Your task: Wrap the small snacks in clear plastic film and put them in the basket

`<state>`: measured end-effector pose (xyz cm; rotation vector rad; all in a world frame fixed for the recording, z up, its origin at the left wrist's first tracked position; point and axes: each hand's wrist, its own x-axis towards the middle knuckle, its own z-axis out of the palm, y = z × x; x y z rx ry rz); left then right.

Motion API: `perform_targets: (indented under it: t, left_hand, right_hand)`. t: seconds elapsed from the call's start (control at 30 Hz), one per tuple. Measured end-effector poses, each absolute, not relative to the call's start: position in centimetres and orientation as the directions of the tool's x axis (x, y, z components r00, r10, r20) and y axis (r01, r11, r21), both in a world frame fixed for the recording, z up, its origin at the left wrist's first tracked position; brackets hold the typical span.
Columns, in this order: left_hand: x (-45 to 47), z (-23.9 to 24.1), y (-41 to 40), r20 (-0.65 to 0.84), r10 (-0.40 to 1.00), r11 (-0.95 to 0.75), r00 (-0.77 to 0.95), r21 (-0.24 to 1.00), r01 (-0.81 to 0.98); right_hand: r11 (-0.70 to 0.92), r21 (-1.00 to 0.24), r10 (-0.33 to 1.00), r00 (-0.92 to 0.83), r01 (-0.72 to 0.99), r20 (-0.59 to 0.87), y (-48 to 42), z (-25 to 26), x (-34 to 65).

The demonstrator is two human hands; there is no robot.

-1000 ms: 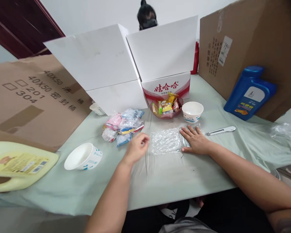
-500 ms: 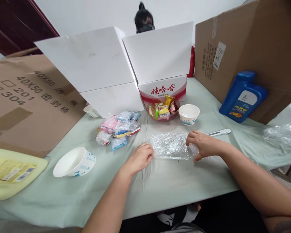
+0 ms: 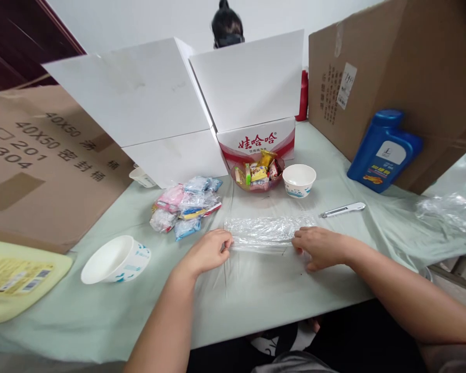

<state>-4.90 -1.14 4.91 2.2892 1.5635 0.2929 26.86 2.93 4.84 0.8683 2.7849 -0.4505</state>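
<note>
A crinkled sheet of clear plastic film (image 3: 262,231) lies on the cloth-covered table between my hands. My left hand (image 3: 208,250) pinches its left end, fingers closed. At the other end my right hand (image 3: 319,246) has its fingers curled together on the film's near right corner. A white utility knife (image 3: 342,209) rests just beyond my right hand. To the left of the film is a pile of small wrapped packets (image 3: 186,206). Behind it sit a pink glass bowl (image 3: 256,187) of wrapped snacks and a white paper bowl (image 3: 299,181).
Another paper bowl (image 3: 118,260) lies tilted at left, near a pale yellow jug (image 3: 21,280). White cartons (image 3: 166,103) stand at the back, with a person's head (image 3: 227,26) behind. A blue bottle (image 3: 384,153) leans before a brown cardboard box (image 3: 357,77) at right.
My right hand has moved toward me and closed its fingers on the film, uncovering the utility knife. The film's near edge has shifted and looks folded narrower. The view has turned slightly.
</note>
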Motion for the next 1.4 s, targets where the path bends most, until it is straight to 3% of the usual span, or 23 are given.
perform_targets:
  t: [0.13, 0.27, 0.4, 0.53, 0.67, 0.9, 0.97, 1.03, 1.13, 1.2, 1.27, 1.33, 1.4]
  left_hand:
    - [-5.5, 5.3, -1.4, -0.089, 0.939, -0.253, 0.333, 0.481, 0.84]
    - [-6.0, 5.2, -1.4, -0.173, 0.948, -0.107, 0.268, 0.618, 0.779]
    - [-5.9, 3.8, -0.5, -0.085, 0.987, -0.07, 0.135, 0.533, 0.843]
    - [-5.1, 2.9, 0.4, -0.086, 0.995, -0.015, 0.048, 0.352, 0.936]
    - [-4.1, 3.0, 0.6, -0.115, 0.993, 0.055, -0.035, 0.182, 0.982]
    - [-3.8, 3.2, 0.4, -0.128, 0.98, 0.163, -0.151, 0.094, 0.982]
    - [-3.7, 3.4, 0.1, -0.054, 0.977, 0.21, -0.208, 0.035, 0.977]
    - [-3.1, 3.7, -0.4, 0.142, 0.966, 0.222, -0.218, -0.016, 0.975]
    - [-1.3, 3.5, -1.4, 0.373, 0.928, 0.022, -0.017, -0.008, 1.0]
    - [0.3, 2.6, -2.1, 0.308, 0.928, -0.23, 0.211, 0.025, 0.973]
    - [1.6, 1.6, -2.6, 0.112, 0.929, -0.362, 0.352, 0.084, 0.928]
    - [2.2, 0.6, -2.9, -0.085, 0.938, -0.324, 0.337, 0.137, 0.936]
    - [2.0, 0.2, -2.9, -0.194, 0.943, -0.242, 0.27, 0.156, 0.958]
  right_hand:
    - [0.79, -0.236, 0.509, -0.82, 0.566, -0.261, 3.1, 5.5, 28.0]
    - [0.725, -0.418, 0.48, -0.837, 0.546, -0.261, 3.8, 6.5, 29.4]
    - [0.564, -0.511, 0.595, -0.748, 0.649, -0.293, 5.2, 6.6, 30.1]
    - [0.474, -0.406, 0.754, -0.598, 0.781, -0.271, 6.3, 5.8, 29.8]
    - [0.44, -0.32, 0.803, -0.527, 0.839, -0.279, 6.6, 4.8, 29.3]
    - [0.407, -0.104, 0.89, -0.419, 0.908, -0.181, 7.0, 2.6, 28.2]
    - [0.379, -0.076, 0.909, -0.386, 0.922, -0.158, 6.8, 2.6, 28.0]
    - [0.365, -0.05, 0.928, -0.367, 0.93, -0.056, 6.3, 3.0, 27.8]
    - [0.521, -0.063, 0.841, -0.499, 0.851, 0.21, 5.5, 3.3, 27.5]
    - [0.731, -0.091, 0.67, -0.685, 0.677, 0.287, 4.9, 2.9, 26.9]
    - [0.859, -0.138, 0.512, -0.829, 0.493, 0.223, 4.4, 1.9, 26.2]
    - [0.882, -0.188, 0.453, -0.887, 0.432, 0.086, 4.2, 0.7, 25.8]
    - [0.85, -0.216, 0.486, -0.874, 0.48, -0.029, 4.3, 0.0, 25.8]
